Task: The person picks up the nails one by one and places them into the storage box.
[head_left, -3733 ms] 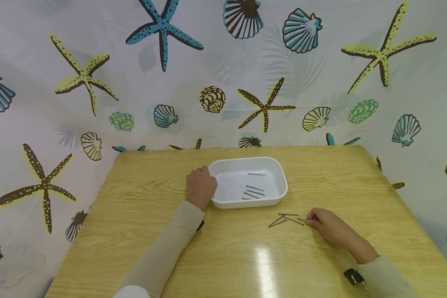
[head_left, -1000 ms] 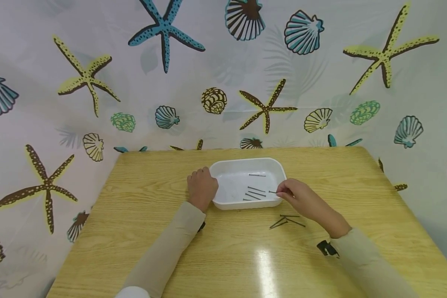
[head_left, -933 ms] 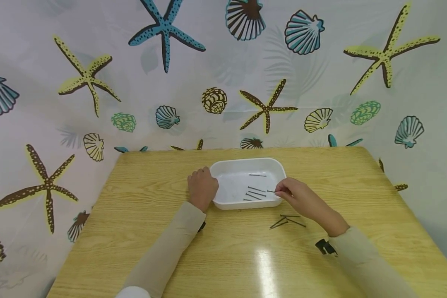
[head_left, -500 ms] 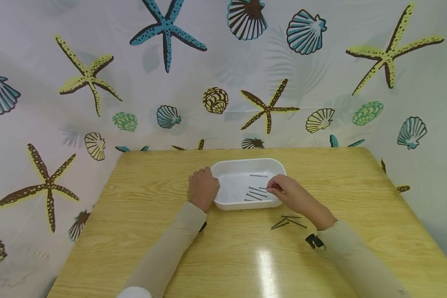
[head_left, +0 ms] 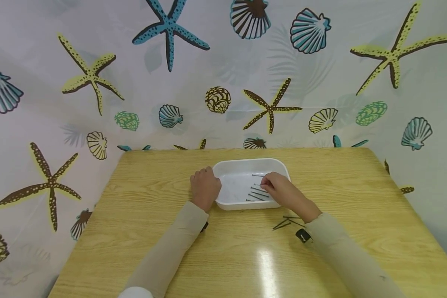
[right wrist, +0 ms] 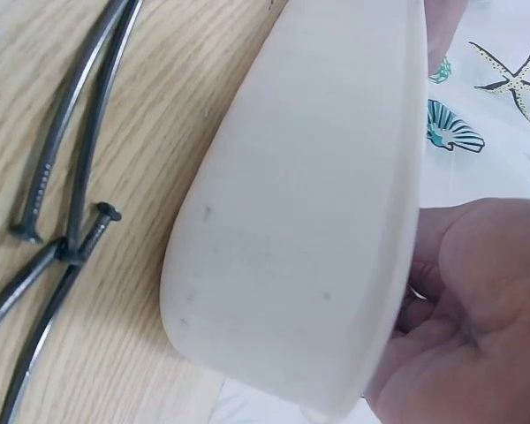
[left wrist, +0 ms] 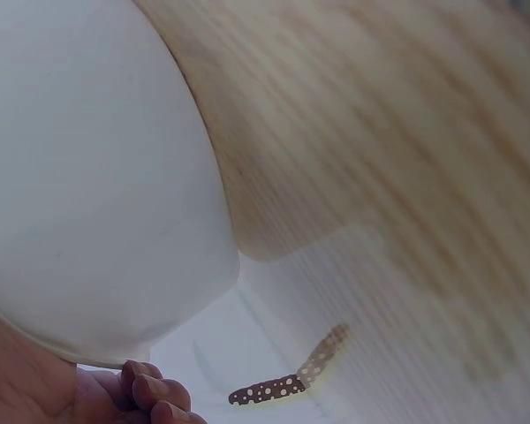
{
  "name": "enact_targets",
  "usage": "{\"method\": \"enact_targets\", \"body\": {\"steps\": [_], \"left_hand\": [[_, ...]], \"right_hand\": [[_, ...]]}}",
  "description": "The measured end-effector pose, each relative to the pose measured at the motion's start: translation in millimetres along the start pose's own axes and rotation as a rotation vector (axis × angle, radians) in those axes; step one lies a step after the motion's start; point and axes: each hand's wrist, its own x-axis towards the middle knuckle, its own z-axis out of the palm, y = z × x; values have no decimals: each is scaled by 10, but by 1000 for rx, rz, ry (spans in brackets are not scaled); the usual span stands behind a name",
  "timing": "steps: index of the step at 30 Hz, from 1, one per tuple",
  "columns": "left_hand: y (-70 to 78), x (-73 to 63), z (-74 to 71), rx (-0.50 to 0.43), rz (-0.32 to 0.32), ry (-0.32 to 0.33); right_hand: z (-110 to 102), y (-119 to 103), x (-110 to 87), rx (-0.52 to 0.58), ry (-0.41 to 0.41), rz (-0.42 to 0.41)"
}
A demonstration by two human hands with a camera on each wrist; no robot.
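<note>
A white plastic tray (head_left: 238, 206) stands on the table, with several steel nails (head_left: 258, 198) lying in its right half. My left hand (head_left: 205, 187) grips the tray's left end, its fingers (left wrist: 150, 389) curled at the rim in the left wrist view. Over the tray's right side, my right hand (head_left: 281, 189) pinches a nail (head_left: 257, 184) by one end, its head pointing left above the others. In the right wrist view the tray wall (right wrist: 291, 212) hides the right fingertips and that nail. Loose nails (head_left: 282, 224) lie crossed on the table below my right wrist, partly covered by it.
The wooden table (head_left: 152, 169) reaches back to a white curtain (head_left: 193, 62) printed with shells and starfish, which also hangs at both sides. A glare spot lies on the table in front of the tray.
My right hand took a nail from the loose pile on the table and carried it up and left over the tray, further inward. My left hand keeps its place on the tray.
</note>
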Motion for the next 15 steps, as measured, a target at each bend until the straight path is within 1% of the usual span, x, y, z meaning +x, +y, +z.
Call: {"method": "enact_targets", "body": {"steps": [4,11,15], "left_hand": [[8,1,14,6,-5,0],[5,10,31,36,-15,-17],[3,10,26,31,-9,-9]], "right_hand": [[48,36,40,-13,9,29],[128,90,115,-34,-32,83],[152,111,161,-39,-45,102]]}}
